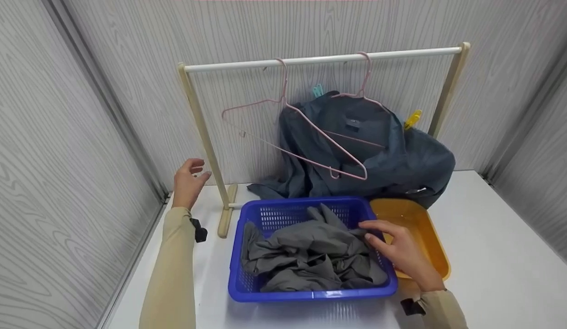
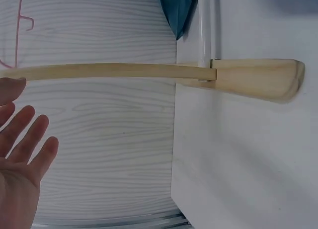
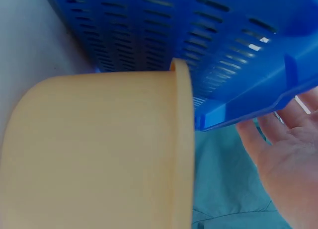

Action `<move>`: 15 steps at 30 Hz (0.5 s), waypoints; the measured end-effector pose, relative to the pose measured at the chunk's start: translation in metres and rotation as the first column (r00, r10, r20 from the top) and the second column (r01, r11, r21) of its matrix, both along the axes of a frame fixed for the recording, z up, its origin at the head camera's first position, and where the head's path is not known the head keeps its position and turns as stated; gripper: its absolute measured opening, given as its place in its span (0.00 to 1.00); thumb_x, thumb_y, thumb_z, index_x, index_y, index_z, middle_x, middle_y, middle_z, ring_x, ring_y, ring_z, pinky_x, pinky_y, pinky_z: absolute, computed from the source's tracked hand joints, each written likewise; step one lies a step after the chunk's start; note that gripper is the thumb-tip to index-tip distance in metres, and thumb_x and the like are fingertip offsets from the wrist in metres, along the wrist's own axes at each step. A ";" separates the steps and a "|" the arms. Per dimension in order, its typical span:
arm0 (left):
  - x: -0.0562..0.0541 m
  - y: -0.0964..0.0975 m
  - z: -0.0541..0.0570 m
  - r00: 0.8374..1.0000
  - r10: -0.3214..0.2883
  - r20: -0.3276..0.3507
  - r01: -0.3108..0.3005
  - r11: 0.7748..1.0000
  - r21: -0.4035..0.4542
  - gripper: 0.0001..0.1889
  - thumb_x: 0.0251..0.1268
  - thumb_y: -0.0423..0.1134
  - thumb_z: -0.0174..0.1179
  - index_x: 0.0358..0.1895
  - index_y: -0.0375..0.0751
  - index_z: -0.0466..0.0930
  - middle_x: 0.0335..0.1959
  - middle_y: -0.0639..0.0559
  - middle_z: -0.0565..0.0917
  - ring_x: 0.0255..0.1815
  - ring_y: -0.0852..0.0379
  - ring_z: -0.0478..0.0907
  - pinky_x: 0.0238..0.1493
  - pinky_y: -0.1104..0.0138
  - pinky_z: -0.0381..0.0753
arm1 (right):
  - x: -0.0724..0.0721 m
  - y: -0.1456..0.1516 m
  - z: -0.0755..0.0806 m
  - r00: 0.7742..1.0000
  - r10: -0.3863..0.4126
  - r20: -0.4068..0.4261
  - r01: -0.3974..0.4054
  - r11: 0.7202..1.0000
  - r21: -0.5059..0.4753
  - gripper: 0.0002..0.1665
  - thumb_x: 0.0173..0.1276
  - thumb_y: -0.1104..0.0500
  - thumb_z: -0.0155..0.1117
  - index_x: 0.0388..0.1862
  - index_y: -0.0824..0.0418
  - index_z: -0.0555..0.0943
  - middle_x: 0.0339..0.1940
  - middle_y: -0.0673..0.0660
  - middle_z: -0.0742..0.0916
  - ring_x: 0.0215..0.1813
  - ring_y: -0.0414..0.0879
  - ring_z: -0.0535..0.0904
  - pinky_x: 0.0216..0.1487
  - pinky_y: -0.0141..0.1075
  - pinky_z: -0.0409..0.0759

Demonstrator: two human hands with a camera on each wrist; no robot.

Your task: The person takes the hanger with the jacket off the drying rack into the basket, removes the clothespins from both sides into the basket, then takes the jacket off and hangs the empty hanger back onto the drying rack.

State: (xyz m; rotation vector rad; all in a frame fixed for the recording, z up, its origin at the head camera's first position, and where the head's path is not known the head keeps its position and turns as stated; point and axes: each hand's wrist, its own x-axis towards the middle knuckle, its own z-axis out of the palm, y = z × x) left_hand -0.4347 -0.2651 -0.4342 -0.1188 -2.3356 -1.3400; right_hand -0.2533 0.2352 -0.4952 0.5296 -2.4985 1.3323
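My left hand [image 1: 188, 187] is held beside the left post [image 1: 203, 132] of a clothes rack, its fingers loosely bent and nothing in them. In the left wrist view the thumb overlaps the post; contact cannot be made out. On the other side, my right hand [image 1: 404, 251] reaches over the right rim of a blue perforated basket [image 1: 235, 274], fingertips near a crumpled grey garment [image 1: 306, 246] inside. The right wrist view has the fingers passing over the rim, tips hidden. Two pink hangers hang on the rack's white bar [image 1: 324, 60]; the left hanger [image 1: 327, 132] is bare.
Behind the basket, a dark blue-grey garment [image 1: 416, 155] hangs on the right hanger [image 1: 366, 75], spreading onto the table. A yellow clothespin [image 1: 413, 119] and a light blue clothespin [image 1: 318, 90] are clipped there. An orange-yellow tub [image 1: 436, 249] stands against the basket's right side.
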 end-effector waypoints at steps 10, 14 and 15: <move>-0.012 0.018 0.002 0.998 -0.052 -0.033 0.058 0.976 0.209 0.18 0.63 0.26 0.63 0.56 0.32 0.76 0.52 0.39 0.79 0.51 0.46 0.79 0.52 0.59 0.78 | -0.003 0.006 0.003 0.999 -0.011 -0.030 0.012 0.999 0.044 0.14 0.70 0.55 0.67 0.53 0.50 0.86 0.53 0.44 0.85 0.59 0.45 0.79 0.63 0.38 0.72; -0.016 0.023 0.003 0.999 -0.001 -0.043 0.011 0.974 0.224 0.15 0.65 0.29 0.62 0.54 0.32 0.77 0.50 0.41 0.80 0.47 0.48 0.80 0.47 0.62 0.80 | -0.006 0.016 0.014 0.999 -0.025 -0.042 0.029 0.995 0.091 0.15 0.69 0.55 0.67 0.54 0.52 0.85 0.53 0.43 0.85 0.58 0.43 0.78 0.61 0.37 0.73; -0.016 0.024 0.003 0.999 0.009 -0.047 0.002 0.973 0.230 0.14 0.66 0.30 0.62 0.53 0.33 0.78 0.49 0.41 0.80 0.46 0.49 0.80 0.46 0.62 0.80 | -0.007 0.020 0.018 0.998 -0.027 -0.049 0.032 0.995 0.099 0.15 0.69 0.56 0.66 0.54 0.53 0.85 0.53 0.43 0.85 0.57 0.43 0.78 0.60 0.37 0.74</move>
